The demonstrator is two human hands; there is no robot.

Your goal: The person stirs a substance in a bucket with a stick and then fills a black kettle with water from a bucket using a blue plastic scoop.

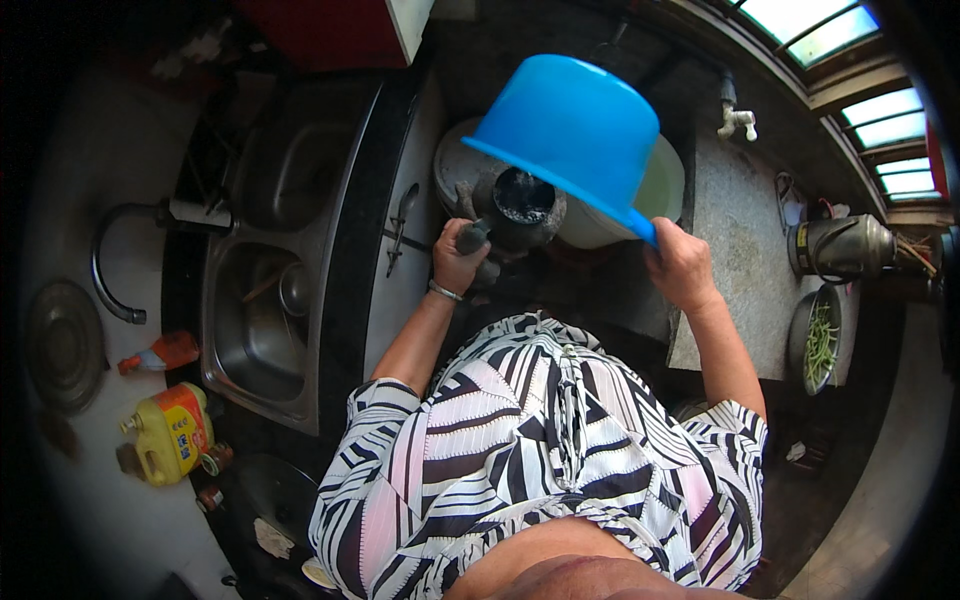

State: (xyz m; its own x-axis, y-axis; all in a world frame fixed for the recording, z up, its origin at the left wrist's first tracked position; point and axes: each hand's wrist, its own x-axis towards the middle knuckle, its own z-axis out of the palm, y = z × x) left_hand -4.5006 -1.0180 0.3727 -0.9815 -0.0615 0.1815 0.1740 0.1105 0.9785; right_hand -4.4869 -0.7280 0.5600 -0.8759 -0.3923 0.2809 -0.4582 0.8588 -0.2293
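Observation:
My right hand (pixel 681 264) grips the handle of a blue plastic dipper (pixel 574 124). The dipper is tipped over, its rim angled down above the mouth of a dark, soot-covered kettle (pixel 556 214). Around the kettle's dark handle (pixel 472 236) my left hand (pixel 454 262) is closed, with a bracelet at the wrist. The open mouth of the kettle shows a dark inside with pale glints, perhaps water. The dipper's inside is hidden from me. Behind the dipper stands a pale bucket (pixel 666 184) with greenish-looking liquid in it, partly covered from view.
A double steel sink (pixel 259 360) with a ladle (pixel 295 289) lies left, beside a yellow oil jug (pixel 169 435) and an orange bottle (pixel 169 351). On the right, a concrete slab (pixel 739 247) bears a metal thermos flask (pixel 855 246) and a bowl of green beans (pixel 820 341). A tap (pixel 737 121) juts above.

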